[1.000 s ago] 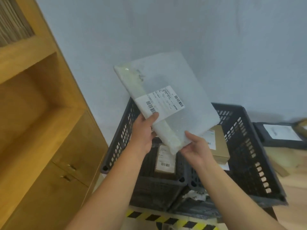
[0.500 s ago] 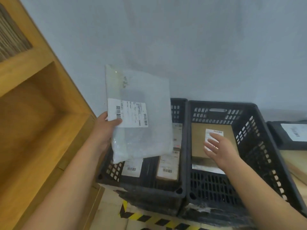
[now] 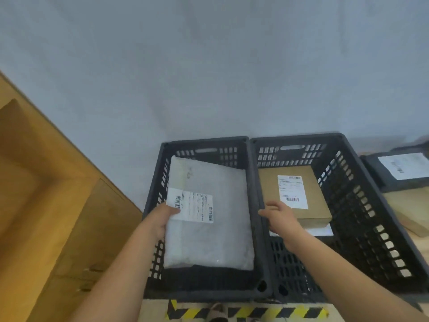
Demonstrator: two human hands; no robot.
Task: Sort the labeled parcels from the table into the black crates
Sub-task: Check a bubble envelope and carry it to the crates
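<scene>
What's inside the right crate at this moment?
A brown box with a white label lies in the right crate, resting on a pale flat parcel of which only an edge shows. The right hand covers the box's near corner.

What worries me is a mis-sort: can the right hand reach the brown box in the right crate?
Probably yes: the right hand is open right beside the brown box, which lies uncovered in the right crate.

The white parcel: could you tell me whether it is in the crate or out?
In: the white parcel lies within the left crate's walls, the left hand gripping its edge.
</scene>
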